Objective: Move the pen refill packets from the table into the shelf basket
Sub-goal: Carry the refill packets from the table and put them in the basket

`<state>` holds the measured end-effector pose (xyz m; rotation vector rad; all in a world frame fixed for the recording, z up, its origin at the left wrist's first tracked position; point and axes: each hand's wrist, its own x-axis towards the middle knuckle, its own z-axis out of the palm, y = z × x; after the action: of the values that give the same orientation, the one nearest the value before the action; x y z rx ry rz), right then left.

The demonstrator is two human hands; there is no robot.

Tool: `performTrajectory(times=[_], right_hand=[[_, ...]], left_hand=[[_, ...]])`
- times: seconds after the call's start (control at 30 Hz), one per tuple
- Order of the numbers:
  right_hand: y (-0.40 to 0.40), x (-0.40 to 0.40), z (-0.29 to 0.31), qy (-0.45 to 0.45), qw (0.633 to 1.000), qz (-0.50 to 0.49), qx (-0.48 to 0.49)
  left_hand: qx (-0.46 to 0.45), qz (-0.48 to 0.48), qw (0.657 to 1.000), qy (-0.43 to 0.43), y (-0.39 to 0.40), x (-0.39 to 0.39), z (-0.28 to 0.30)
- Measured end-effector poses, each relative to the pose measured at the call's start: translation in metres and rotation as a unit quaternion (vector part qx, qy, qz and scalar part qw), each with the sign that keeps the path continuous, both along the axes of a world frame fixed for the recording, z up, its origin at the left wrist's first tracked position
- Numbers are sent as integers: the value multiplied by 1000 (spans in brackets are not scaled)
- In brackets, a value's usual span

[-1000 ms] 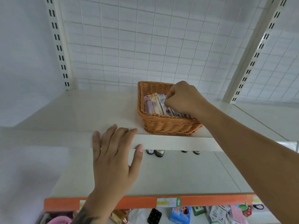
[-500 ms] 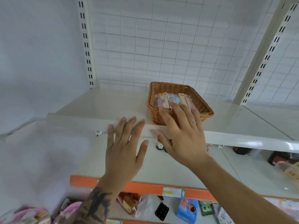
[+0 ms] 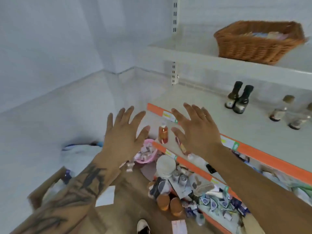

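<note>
I saw both hands empty and held out in the air, the left hand (image 3: pixel 124 137) and right hand (image 3: pixel 196 132) side by side, fingers spread wide and gripping nothing. The wicker basket (image 3: pixel 258 43) sat on the top shelf (image 3: pixel 194 58), well apart from them, up to the right. Pale packets (image 3: pixel 268 34) lay inside it, probably the pen refills, though blur hid detail.

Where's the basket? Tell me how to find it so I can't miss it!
Look at the white shelves on the right and go to the top one. The basket sits there, up in the right corner of the picture, with packets peeking out. It's the only brown woven thing; the shelf below holds just small bottles.
</note>
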<state>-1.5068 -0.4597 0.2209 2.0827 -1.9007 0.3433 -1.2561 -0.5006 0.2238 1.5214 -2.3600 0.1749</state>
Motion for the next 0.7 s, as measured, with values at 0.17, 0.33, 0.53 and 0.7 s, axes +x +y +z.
performTrajectory(times=[0.17,0.33,0.53,0.7], right_hand=[[12,82,-15,11,994,63,87],[44,165,-23,15,982,151,111],[80,269,-21,38,963,240,113],[116,389,-23,56,950,280,127]], left_hand=[[43,110,993,-26,73,86,-18],[92,181,978,-48,135,155,-34],[120,249,961,-3,197,245,-35],[123,311,942,17,264,349,-33]])
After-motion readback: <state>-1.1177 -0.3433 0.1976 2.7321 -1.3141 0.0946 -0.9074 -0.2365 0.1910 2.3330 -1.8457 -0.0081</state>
